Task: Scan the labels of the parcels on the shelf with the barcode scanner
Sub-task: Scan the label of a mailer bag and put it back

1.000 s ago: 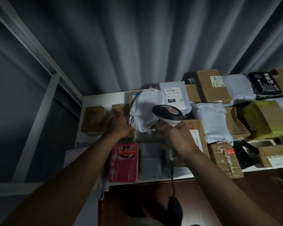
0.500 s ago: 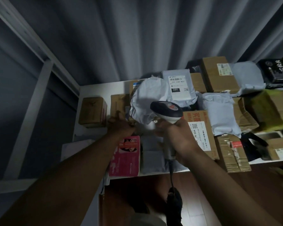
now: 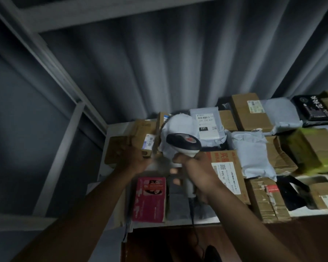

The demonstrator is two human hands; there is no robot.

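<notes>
**Scanner aimed at a tilted box**

Our right hand (image 3: 199,173) grips the barcode scanner (image 3: 183,143) by its handle, head above the shelf (image 3: 117,129). Our left hand (image 3: 134,159) holds a small cardboard box (image 3: 145,140) tipped up, its label (image 3: 148,142) facing the scanner. Other parcels crowd the shelf, among them a pink box (image 3: 150,199).

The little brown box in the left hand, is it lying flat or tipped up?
Tipped up. The left hand grips the small brown box with its white label turned toward the barcode scanner in the right hand.
</notes>
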